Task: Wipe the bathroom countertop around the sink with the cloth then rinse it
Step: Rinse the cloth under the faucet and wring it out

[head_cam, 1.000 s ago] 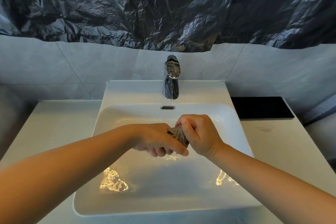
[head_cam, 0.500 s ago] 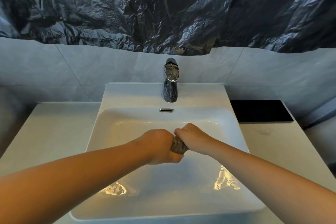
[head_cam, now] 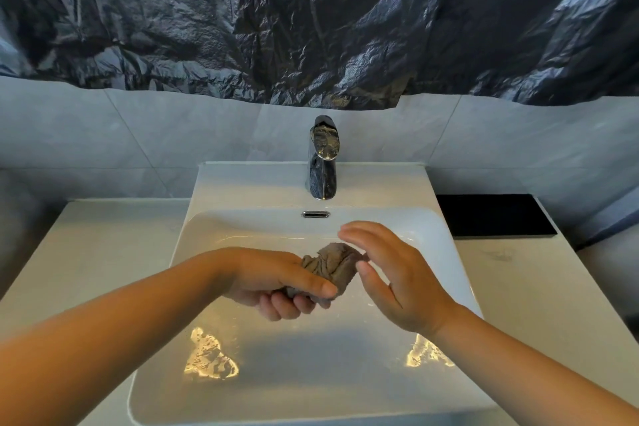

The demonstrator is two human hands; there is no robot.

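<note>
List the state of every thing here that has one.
cloth: bunched, held over the sink.
left hand: grips the cloth.
right hand: open, beside the cloth.
tap: no water visibly running.

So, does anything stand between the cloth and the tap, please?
Nothing visible does: the left hand holds the crumpled brownish cloth over the white basin, before the chrome tap, the right hand beside it.
</note>
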